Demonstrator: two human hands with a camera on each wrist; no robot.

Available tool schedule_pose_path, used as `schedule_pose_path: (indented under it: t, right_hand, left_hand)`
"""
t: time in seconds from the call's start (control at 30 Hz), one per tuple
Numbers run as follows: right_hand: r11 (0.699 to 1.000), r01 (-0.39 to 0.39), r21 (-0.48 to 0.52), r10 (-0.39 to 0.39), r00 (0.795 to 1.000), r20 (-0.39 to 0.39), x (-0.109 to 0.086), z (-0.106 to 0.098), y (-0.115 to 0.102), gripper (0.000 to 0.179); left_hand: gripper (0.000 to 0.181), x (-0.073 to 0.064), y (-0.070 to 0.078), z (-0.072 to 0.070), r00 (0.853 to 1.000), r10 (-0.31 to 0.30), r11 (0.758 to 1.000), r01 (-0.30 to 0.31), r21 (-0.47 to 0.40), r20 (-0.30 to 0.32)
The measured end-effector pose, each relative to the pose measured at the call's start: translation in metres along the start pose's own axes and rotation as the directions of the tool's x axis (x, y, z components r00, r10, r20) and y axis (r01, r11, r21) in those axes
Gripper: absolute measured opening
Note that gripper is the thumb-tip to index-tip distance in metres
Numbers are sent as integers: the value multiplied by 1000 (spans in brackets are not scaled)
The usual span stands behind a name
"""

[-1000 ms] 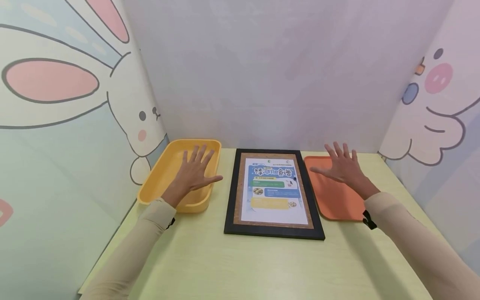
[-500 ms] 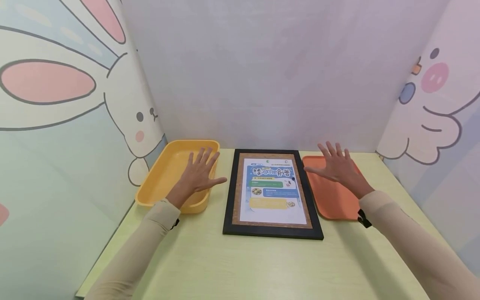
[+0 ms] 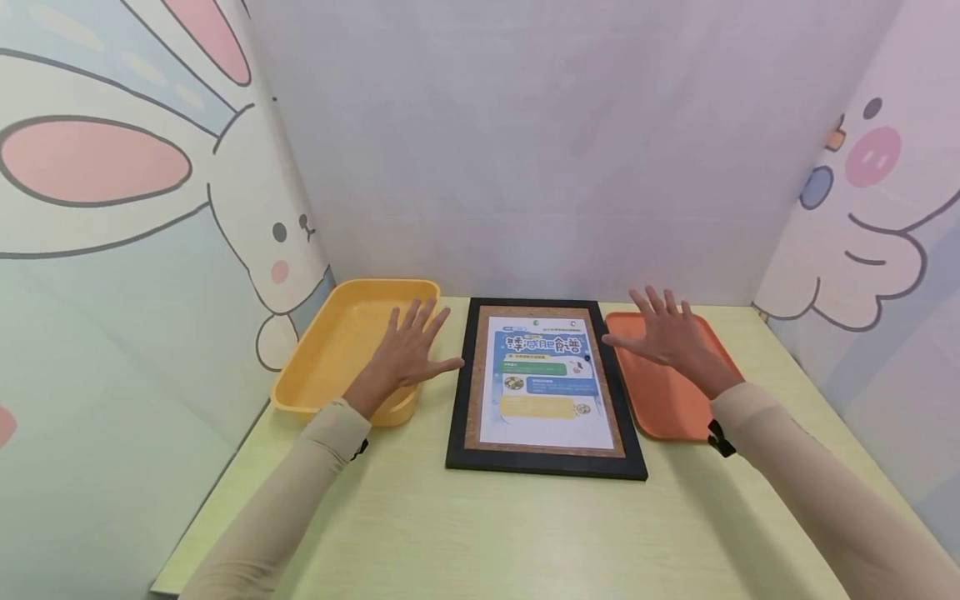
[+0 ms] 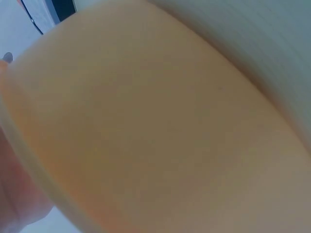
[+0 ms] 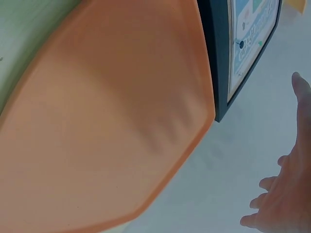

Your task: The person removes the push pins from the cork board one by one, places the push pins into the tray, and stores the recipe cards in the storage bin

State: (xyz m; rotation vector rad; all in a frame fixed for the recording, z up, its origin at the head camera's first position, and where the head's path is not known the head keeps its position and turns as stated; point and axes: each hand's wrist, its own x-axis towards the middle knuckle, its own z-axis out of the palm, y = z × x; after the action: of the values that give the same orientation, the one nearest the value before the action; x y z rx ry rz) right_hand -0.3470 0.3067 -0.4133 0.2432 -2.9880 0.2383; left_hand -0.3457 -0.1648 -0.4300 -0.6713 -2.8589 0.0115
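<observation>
Both hands empty, fingers spread wide: left hand above yellow bin, right hand above orange tray. Framed poster flat on worktop between: left's 3 o'clock, right's 8–9. Long axis roughly 12–6. Nearer hand: unclear.

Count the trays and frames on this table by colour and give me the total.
Yellow: 1, the deep tray
Black: 1, the frame
Orange: 1, the shallow tray
Total: 3
</observation>
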Motion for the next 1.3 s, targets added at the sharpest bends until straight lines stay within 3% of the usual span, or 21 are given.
schedule_pose_path:
  t: [0.37, 0.63, 1.3]
  right_hand:
    - [1000, 11, 1, -11, 1000, -27, 2, 3, -10, 111]
    - [1000, 15, -25, -15, 1000, -1, 7, 6, -20, 109]
    - [998, 42, -44, -41, 999, 13, 16, 19, -33, 109]
  left_hand:
    - [105, 4, 7, 6, 1000, 19, 999, -19, -38, 9]
    - [104, 6, 14, 9, 1000, 18, 1000, -18, -6, 7]
    - [99, 9, 30, 22, 998, 59, 998, -58, -33, 22]
